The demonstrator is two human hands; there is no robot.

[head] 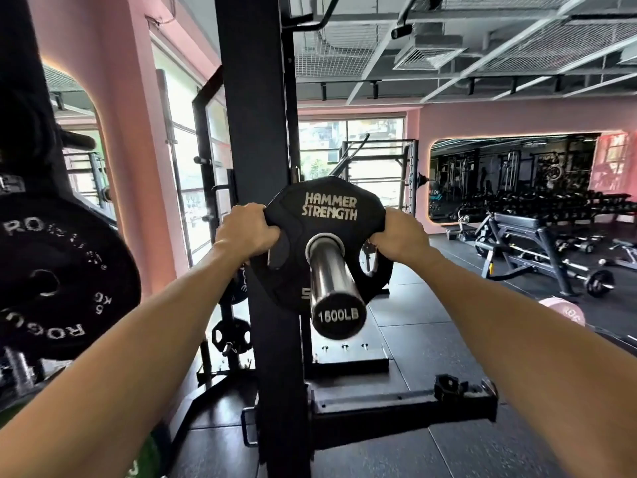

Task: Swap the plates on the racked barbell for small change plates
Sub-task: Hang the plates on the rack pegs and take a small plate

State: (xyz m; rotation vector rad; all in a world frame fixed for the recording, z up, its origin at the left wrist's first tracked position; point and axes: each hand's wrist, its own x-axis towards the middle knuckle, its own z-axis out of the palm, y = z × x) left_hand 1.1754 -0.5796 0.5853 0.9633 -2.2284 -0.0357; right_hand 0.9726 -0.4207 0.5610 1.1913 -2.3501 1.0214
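The person holds a black plate (329, 215) marked HAMMER STRENGTH with both hands. The plate sits on the chrome sleeve of the barbell (331, 270), which points toward the camera and has an end cap that reads 1500LB. The left hand (246, 231) grips the left edge of the plate, with the fingers curled into a grip opening. The right hand (400, 232) grips the right edge in the same way. The black rack upright (255, 132) stands just behind the plate. At the far left, a black Rogue plate (62, 281) hangs on a storage peg.
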